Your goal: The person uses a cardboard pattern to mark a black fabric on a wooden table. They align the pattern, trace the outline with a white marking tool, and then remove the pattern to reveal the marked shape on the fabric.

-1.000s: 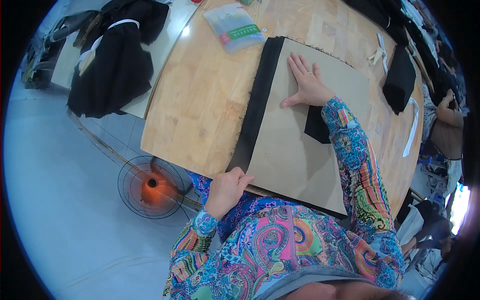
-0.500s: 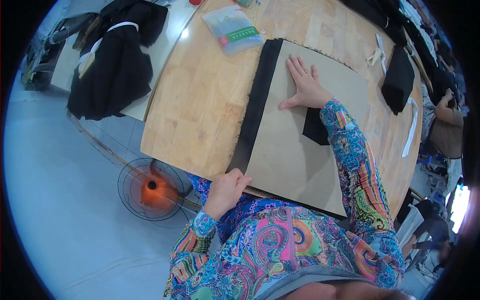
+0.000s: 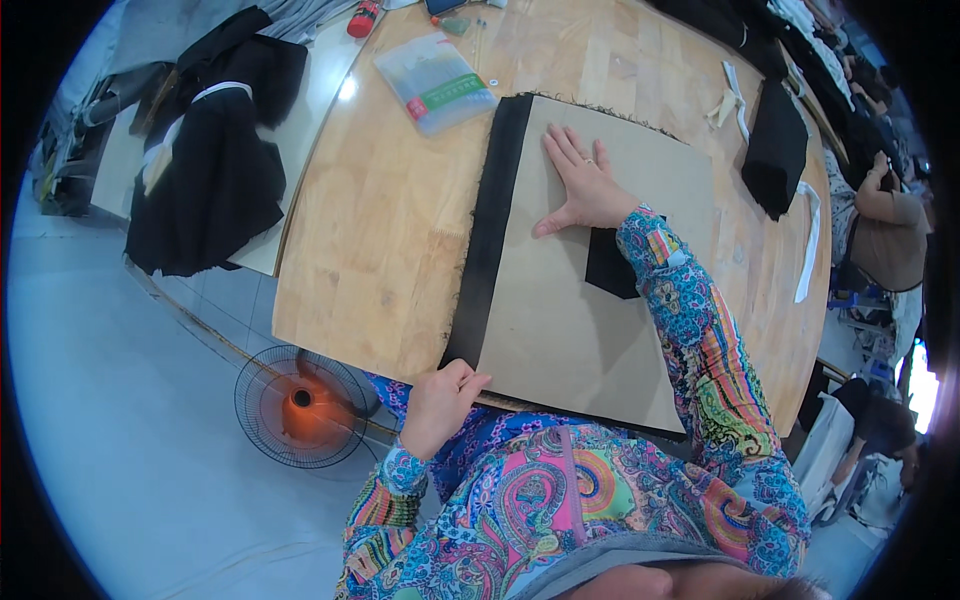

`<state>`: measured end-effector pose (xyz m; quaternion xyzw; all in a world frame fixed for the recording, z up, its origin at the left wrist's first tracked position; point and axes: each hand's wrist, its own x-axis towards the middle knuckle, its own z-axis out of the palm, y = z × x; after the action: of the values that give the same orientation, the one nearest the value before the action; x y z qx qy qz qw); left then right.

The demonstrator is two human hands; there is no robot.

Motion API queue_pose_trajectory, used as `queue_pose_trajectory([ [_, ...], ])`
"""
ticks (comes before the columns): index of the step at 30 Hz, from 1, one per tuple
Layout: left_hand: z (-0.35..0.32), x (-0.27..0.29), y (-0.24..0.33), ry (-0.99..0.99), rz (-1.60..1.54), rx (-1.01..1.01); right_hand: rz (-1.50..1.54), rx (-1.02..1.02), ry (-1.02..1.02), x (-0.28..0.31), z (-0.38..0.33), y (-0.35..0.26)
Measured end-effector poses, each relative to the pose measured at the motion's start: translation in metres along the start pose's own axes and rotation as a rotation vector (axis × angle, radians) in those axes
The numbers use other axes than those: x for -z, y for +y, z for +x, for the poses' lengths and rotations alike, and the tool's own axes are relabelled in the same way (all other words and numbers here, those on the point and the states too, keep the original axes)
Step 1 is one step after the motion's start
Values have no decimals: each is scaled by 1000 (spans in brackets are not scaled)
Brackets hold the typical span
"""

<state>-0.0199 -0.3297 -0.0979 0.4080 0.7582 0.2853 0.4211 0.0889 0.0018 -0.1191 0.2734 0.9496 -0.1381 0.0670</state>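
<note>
A large beige card sheet (image 3: 540,310) lies on black fabric (image 3: 484,230), which shows as a long strip along the card's left side, with frayed edges. My right hand (image 3: 590,190) rests flat on the upper part of the card, fingers spread. Beside that wrist is a dark angular patch (image 3: 608,268); whether it is an opening in the card or a piece on top, I cannot tell. At the near left corner my left hand (image 3: 440,402) is closed, its fingers pinching the black fabric at the table's edge.
The wooden table (image 3: 370,260) bears a clear plastic packet (image 3: 434,84), a folded black cloth (image 3: 776,150) and white strips (image 3: 808,245). Black garments (image 3: 205,180) lie on a side table at left. An orange fan (image 3: 303,405) stands below. Another person (image 3: 890,235) is at far right.
The whole view has shifted slightly, so the table and its things sit a little further left. Both hands keep the same places on the card and fabric.
</note>
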Motion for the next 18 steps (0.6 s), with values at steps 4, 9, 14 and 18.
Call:
queue_pose_trajectory([
  [4,-1,0,0,-3,1,4,-1,0,-7,1,-1,-2],
  [9,-1,3,0,-17,-13,5,1,5,6,-1,1,-1],
  [14,2,0,-6,-31,-51,2,-11,0,16,-4,1,1],
  [18,4,4,-2,-50,-23,15,-15,-5,13,-5,3,0],
])
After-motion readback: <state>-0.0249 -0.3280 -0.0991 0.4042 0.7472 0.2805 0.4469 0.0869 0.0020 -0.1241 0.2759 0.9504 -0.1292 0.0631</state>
